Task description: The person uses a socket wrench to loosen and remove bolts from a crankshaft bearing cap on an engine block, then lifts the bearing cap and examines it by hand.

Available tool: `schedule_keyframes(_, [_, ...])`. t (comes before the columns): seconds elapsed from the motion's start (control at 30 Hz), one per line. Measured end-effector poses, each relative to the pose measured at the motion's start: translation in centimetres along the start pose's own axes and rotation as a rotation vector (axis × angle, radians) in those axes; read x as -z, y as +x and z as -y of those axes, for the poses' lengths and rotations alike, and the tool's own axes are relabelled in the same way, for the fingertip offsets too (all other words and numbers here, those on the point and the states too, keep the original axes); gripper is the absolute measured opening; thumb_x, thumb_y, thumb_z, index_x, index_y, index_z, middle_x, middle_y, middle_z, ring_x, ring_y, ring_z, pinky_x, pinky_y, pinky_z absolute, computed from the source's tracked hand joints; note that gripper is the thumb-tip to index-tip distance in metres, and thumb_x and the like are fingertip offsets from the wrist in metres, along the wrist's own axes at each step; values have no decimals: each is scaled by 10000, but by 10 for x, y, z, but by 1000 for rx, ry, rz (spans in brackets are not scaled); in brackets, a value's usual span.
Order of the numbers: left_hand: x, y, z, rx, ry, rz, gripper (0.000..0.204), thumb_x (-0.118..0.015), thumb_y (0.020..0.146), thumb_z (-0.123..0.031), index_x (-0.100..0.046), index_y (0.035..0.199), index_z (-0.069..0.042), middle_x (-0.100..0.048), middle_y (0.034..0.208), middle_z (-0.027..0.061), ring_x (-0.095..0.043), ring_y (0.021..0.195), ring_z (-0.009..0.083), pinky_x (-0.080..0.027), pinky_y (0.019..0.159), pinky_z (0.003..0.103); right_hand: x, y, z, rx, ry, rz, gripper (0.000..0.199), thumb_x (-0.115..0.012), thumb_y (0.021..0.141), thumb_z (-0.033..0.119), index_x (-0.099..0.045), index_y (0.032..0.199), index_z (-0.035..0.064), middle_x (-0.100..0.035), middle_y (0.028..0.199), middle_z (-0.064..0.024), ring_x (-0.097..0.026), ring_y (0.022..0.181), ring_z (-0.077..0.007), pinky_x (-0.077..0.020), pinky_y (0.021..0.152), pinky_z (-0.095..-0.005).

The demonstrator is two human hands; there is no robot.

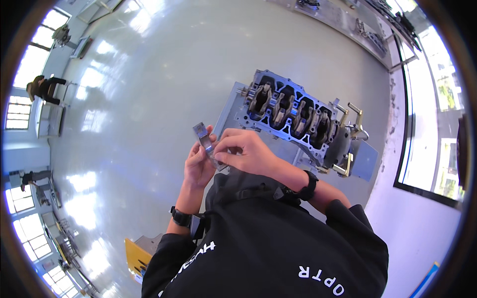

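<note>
My left hand is closed around a grey metal bearing cap, held up in front of my body to the left of the engine block. The cap is tilted, with a shiny curved hollow in its middle. Over its lower part, my right hand pinches with thumb and fingertips against that hollow. Whether a thin bearing shell sits between those fingertips is hidden. Just beyond my right hand, the engine block shows its open underside, with the crankshaft and several connecting rods in it.
A stand with a brass-coloured frame carries the block at its right end. Far right, a metal bench holds loose parts. Behind my left elbow is a yellow-edged board. People are along the left wall.
</note>
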State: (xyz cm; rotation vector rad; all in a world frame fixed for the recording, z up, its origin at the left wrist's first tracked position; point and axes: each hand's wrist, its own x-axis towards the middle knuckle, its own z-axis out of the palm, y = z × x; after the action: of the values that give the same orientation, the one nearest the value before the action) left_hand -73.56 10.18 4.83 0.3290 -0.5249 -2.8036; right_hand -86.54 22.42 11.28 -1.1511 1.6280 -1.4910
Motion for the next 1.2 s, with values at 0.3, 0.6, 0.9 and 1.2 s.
schedule_keyframes(0.3, [9, -7, 18, -11, 15, -109, 720, -690, 793, -145, -284, 1371, -6, -527, 1122, 84, -566, 991, 233, -462, 890, 358, 10, -7, -21, -238, 159, 147, 71, -667, 780, 56, -652, 823, 2, -585, 754, -6, -536, 652, -74, -422, 577, -237])
schedule_keyframes(0.6, [41, -136, -35, -228, -101, -219, 626, -615, 839, -83, -301, 1373, 4, -537, 1152, 90, -581, 1030, 257, -482, 886, 394, -115, 12, -10, -594, 469, 458, 233, -735, 736, 59, -580, 903, 10, -583, 806, -9, -541, 714, -55, -448, 656, -207])
schedule_keyframes(0.9, [96, -336, -127, -528, -177, -193, 522, -596, 869, -111, -381, 1336, -17, -570, 1104, 56, -576, 1036, 228, -470, 889, 385, -349, 5, 63, -626, 409, 688, 238, -705, 742, 39, -543, 916, 22, -537, 824, 1, -530, 753, -62, -451, 704, -213])
schedule_keyframes(1.2, [152, -560, -200, -819, -214, -414, 367, -553, 887, -78, -450, 1226, 20, -574, 1040, 120, -582, 979, 224, -496, 856, 384, -586, -22, 122, 282, -95, 903, 493, -681, 740, -2, -589, 1213, 101, -542, 924, -30, -476, 682, -81, -411, 594, -225])
